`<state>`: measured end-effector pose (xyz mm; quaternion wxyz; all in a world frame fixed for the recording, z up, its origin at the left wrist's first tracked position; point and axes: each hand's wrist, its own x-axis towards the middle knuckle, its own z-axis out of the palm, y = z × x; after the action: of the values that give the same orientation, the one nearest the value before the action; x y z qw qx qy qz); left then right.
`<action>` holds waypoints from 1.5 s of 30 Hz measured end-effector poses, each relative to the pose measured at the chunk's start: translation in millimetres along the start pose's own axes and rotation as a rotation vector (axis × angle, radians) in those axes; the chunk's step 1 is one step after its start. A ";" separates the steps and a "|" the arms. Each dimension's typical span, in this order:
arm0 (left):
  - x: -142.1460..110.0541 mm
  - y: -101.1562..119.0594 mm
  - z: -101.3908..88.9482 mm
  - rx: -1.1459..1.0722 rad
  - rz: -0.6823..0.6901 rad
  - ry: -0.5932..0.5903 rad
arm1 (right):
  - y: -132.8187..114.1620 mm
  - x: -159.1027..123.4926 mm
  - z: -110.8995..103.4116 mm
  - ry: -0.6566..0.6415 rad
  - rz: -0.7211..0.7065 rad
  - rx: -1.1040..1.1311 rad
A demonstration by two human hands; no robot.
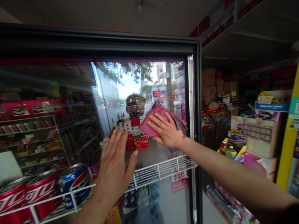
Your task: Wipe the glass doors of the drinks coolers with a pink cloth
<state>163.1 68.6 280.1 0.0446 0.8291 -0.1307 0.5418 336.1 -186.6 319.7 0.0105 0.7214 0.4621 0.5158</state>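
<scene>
My right hand [165, 130] presses a folded pink cloth [151, 124] flat against the glass door of a drinks cooler [109, 90], with the fingers spread over the cloth. A grey underside or second layer of the cloth shows beyond my fingers. To the left, my left hand [114, 165] rests open and flat on the same glass, palm forward and holding nothing. The black door frame [100, 40] runs above both hands. The glass reflects a street, trees and a shop display.
Behind the glass, a white wire shelf [161, 171] holds red cola cans [42, 196] and a blue cola can [74, 183]. To the right, shop shelving holds stacked cardboard boxes [208, 82]. A yellow post [287, 130] stands at the far right.
</scene>
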 end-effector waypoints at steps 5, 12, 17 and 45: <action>0.7 22.9 10.2 -0.052 0.000 0.048 | 11.4 -15.2 0.4 0.150 0.268 -0.031; 17.8 43.1 21.1 -0.066 0.020 0.086 | 45.6 31.2 -15.4 0.381 0.488 -0.110; 35.6 58.7 25.0 -0.078 0.041 0.097 | 83.2 90.7 -39.6 0.391 0.522 -0.135; 17.4 83.6 55.2 -0.081 0.041 0.025 | 41.9 28.6 -26.3 0.175 0.502 -0.216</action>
<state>196.5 -26.6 267.7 0.0685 0.8169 -0.1690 0.5472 344.9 -203.4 373.6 -0.0806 0.7607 0.2108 0.6085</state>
